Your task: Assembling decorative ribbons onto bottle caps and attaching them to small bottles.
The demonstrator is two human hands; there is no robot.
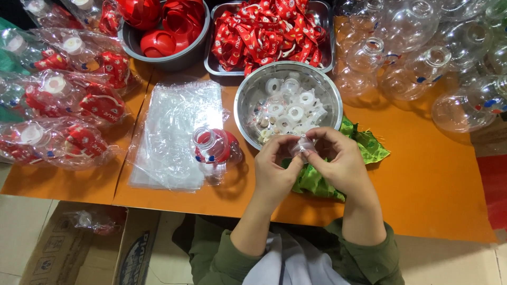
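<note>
The small clear plastic cap piece (302,146) is round, see-through and slightly whitish, so it is hard to see its exact shape. It is in the air above the orange table top (422,174), just in front of the round steel bowl (248,97) that has many white plastic rings (290,105) inside.

The 2 hands meet around this piece. The left hand (273,168) is curled, with its thumb and first fingers closed on the left side of the piece. The right hand (343,161) is curled the same way and pinches the right side with its fingertips; the other fingers are bent inward. Both forearms come up from the bottom edge, in dark green sleeves (369,253).

Under the right hand lies a crumpled green cloth (369,145). Left of the hands a clear plastic bottle with a red part inside (215,149) lies on its side, touching a stack of clear plastic bags (174,132)
</note>
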